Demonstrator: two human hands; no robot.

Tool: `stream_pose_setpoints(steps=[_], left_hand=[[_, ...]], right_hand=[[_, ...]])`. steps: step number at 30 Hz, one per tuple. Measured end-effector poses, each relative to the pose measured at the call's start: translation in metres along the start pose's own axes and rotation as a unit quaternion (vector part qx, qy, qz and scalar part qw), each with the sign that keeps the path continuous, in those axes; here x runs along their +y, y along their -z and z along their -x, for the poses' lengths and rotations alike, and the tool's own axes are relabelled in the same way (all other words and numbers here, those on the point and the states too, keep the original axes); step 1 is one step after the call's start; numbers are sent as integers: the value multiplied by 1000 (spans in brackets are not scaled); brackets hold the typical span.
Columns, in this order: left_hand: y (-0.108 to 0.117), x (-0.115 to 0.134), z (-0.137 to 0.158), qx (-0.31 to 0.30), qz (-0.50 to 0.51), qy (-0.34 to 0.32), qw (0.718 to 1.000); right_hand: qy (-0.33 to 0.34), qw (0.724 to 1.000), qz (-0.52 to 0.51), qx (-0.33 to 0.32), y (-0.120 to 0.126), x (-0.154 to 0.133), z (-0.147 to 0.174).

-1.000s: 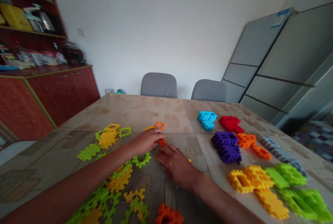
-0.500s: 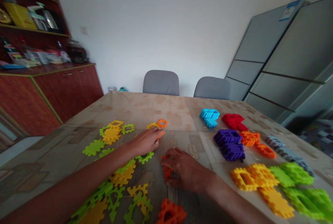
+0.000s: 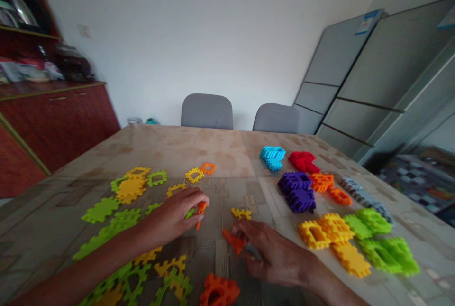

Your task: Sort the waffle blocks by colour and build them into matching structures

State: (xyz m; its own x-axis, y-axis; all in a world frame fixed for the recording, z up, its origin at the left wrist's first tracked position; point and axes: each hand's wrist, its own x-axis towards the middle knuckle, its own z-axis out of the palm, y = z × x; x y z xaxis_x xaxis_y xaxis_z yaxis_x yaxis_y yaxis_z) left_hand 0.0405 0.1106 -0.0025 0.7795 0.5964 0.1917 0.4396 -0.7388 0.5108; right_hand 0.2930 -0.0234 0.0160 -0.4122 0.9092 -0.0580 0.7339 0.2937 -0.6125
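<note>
My left hand (image 3: 181, 213) pinches an orange toothed building piece (image 3: 201, 214), held edge-on above the table. Between the fingers and thumb of my right hand (image 3: 266, 251) is an orange-red building piece (image 3: 234, 242), tilted and partly covered by the fingers. Just beyond the right fingertips lies a small yellow toothed piece (image 3: 241, 213). A stack of orange-red pieces (image 3: 219, 290) stands at the near edge of view, between the forearms. Past my left hand are a yellow frame piece (image 3: 195, 174) and an orange frame piece (image 3: 208, 168), lying flat.
Loose green pieces (image 3: 101, 210) and yellow pieces (image 3: 131, 189) spread over the table's left side. On the right stand light blue (image 3: 273, 158), red (image 3: 303, 161), purple (image 3: 296, 192), orange (image 3: 322, 182), grey (image 3: 366, 199), yellow (image 3: 336, 227) and green (image 3: 389, 254) stacks. Two grey chairs (image 3: 206, 110) stand behind.
The view has turned right. My left hand has drawn nearer with the orange piece lifted in it. My right hand has raised and tilted the orange-red piece; a yellow piece now shows beyond it.
</note>
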Motion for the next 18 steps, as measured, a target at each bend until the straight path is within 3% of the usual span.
stream_pose_setpoints(steps=[3, 6, 9, 12, 14, 18], left_hand=[[11, 7, 9, 16, 22, 13, 1000], [34, 12, 22, 81, 69, 76, 991], [54, 13, 38, 141, 137, 153, 969], [59, 14, 51, 182, 211, 210, 937], [55, 17, 55, 202, 220, 202, 933], [51, 28, 52, 187, 152, 152, 958]], right_hand=[[-22, 999, -27, 21, 0, 4, 14], [-36, 996, -66, 40, -1, 6, 16], [-36, 996, -63, 42, -2, 6, 14], [-46, 998, -31, 7, -2, 5, 15], [-57, 998, -6, -17, -2, 5, 16], [-35, 999, 28, -8, -5, 8, 13]])
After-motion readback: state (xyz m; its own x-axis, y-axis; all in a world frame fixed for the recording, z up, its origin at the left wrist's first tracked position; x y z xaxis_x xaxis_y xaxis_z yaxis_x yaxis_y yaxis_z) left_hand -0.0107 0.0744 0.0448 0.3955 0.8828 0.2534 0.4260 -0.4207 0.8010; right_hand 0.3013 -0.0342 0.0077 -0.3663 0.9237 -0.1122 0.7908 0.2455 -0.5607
